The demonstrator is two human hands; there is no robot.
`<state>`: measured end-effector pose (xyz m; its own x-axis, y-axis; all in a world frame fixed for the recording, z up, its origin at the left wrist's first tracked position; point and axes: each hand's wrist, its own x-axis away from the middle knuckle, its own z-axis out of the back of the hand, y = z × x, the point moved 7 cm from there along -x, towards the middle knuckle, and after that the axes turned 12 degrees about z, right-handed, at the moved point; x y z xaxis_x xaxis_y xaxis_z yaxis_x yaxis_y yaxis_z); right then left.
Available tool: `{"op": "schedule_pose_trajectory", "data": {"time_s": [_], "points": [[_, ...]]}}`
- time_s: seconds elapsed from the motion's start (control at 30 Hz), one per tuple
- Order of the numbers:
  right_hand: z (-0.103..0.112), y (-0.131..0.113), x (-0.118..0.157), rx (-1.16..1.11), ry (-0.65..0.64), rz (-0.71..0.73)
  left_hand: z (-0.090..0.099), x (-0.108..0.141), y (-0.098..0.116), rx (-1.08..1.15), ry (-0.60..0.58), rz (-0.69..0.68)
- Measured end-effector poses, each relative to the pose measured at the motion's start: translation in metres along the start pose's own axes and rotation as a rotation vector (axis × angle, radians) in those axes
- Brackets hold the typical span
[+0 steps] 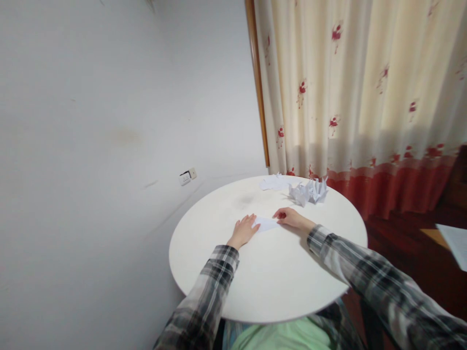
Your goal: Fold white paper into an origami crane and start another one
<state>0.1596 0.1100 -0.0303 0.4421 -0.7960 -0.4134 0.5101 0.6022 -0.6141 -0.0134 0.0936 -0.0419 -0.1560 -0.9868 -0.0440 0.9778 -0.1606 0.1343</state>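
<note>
A small folded piece of white paper [266,224] lies flat on the round white table [277,272], between my two hands. My left hand [245,229] rests on its left end, palm down with the fingers spread. At the right end, my right hand [290,217] has its fingers curled, thumb and index finger close together at the paper's edge. Behind my right hand stands a cluster of folded white paper shapes [308,191] with pointed tips.
White paper sheets [274,182] lie at the table's far edge. A wall with a socket [185,178] rises on the left. A patterned curtain [350,97] hangs behind the table. Another white sheet [454,243] shows at the far right, off the table.
</note>
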Motion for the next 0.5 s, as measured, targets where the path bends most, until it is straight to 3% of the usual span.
{"op": "schedule_pose_trajectory", "data": {"time_s": [0.5], "points": [[0.004, 0.019, -0.002, -0.090, -0.108, 0.011, -0.001, 0.000, -0.001, 0.009, 0.015, -0.005]]}}
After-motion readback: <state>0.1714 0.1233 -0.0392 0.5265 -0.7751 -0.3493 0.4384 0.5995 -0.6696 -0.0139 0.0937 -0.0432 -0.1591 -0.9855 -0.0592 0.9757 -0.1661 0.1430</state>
